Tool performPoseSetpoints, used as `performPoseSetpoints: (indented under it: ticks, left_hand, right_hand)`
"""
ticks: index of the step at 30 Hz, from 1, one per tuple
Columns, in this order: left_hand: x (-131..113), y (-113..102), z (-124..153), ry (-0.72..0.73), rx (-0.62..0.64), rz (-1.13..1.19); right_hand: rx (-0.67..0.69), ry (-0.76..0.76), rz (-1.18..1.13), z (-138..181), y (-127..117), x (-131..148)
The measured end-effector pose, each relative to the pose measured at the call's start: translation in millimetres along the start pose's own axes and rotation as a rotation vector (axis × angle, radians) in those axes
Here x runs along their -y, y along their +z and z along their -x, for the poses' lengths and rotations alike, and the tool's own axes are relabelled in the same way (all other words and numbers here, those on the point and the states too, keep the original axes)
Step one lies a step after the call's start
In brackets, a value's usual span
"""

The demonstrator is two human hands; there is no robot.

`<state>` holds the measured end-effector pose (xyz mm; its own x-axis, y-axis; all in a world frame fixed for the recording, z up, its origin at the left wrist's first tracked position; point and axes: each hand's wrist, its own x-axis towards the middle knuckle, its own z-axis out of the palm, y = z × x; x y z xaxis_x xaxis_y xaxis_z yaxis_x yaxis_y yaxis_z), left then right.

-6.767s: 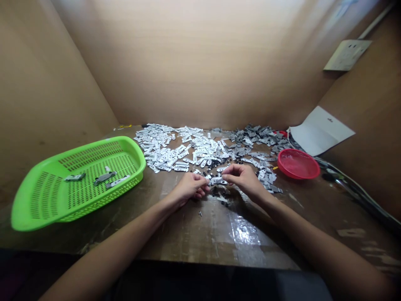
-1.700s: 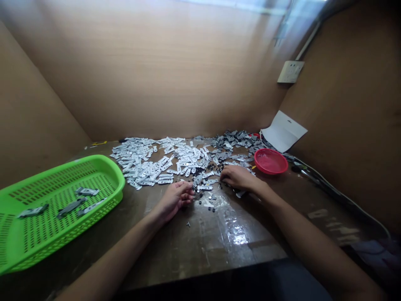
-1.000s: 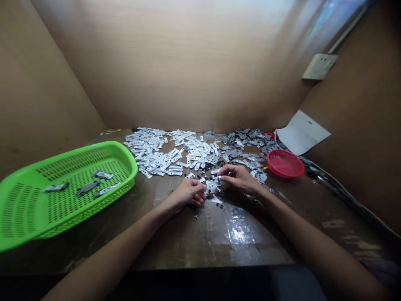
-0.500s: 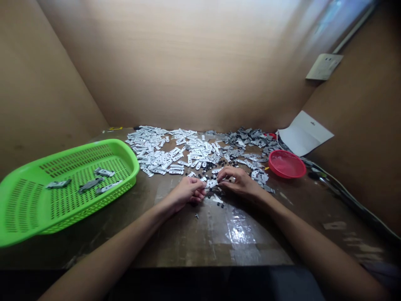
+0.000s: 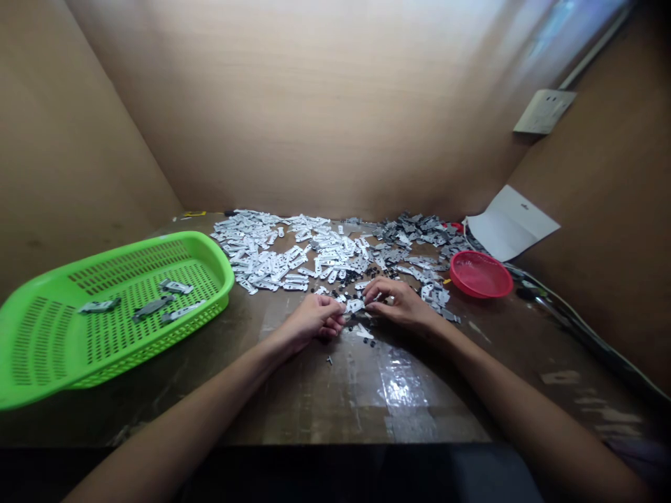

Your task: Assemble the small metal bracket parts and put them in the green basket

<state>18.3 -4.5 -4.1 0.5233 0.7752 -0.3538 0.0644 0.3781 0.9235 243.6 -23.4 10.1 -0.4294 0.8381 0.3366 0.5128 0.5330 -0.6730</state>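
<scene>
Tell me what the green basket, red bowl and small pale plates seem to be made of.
Green basket: likely plastic; saturated colour, moulded slots, soft sheen. Red bowl: also plastic by its look, glossy and a little translucent. Pale plates: probably thin stamped metal, with a bright silvery glint. The held plate, pinched between left hand and right hand, looks the same.

The fingertips of the left hand (image 5: pixel 314 320) and right hand (image 5: pixel 402 305) cover both ends of the small silver metal plate (image 5: pixel 355 305). The tiny black parts (image 5: pixel 375 343) beside them are too small to identify. The green perforated plastic basket (image 5: pixel 131 358) runs off the left edge.
</scene>
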Motion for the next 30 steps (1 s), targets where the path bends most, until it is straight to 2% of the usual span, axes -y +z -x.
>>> performPoseSetpoints:
  ticks: [26,30]
  left_hand:
    - [0.9,-1.0,-0.1,-0.007,0.015,-0.014]
    - [0.8,-1.3,-0.4,-0.016,0.002,-0.025]
  right_hand:
    - [-0.033,-0.06,0.035,0.9,3.7,5.6]
    - [-0.047,-0.044,0.034,-0.4,-4.3,7.2]
